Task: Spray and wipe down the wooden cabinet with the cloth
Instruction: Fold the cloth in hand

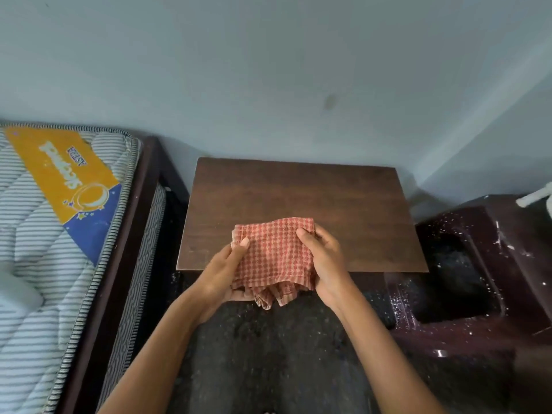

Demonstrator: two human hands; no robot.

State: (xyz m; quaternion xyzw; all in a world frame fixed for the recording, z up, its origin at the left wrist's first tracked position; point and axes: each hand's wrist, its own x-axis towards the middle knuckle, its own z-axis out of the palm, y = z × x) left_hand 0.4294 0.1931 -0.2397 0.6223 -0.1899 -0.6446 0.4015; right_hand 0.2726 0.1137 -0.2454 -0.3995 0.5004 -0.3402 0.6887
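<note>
The cloth (274,255), red-and-cream checked, sits bunched between both my hands. My left hand (222,273) cups it from below with the thumb pinching down on its left edge. My right hand (325,261) grips its right side, thumb on top and fingers curled underneath. A loose fold hangs out below my palms, so it is gathered into a pad rather than spread flat.

Just beyond and beneath my grip is the wooden cabinet (298,192). I am holding the cloth over its near edge, and I cannot tell whether it touches the wood. The top looks matte and even, with no droplets or wet streaks that I can make out, so I judge that the wiping of this surface is at its start or not yet begun. Whether any spray has gone on I cannot say. Neither hand holds a bottle.

To the left of my grip are a striped mattress (59,219) and its dark frame. To the right stands a maroon plastic chair (466,264) speckled white, with a white object (534,197) at its far edge that may be a sprayer, though it is too cropped to tell.
</note>
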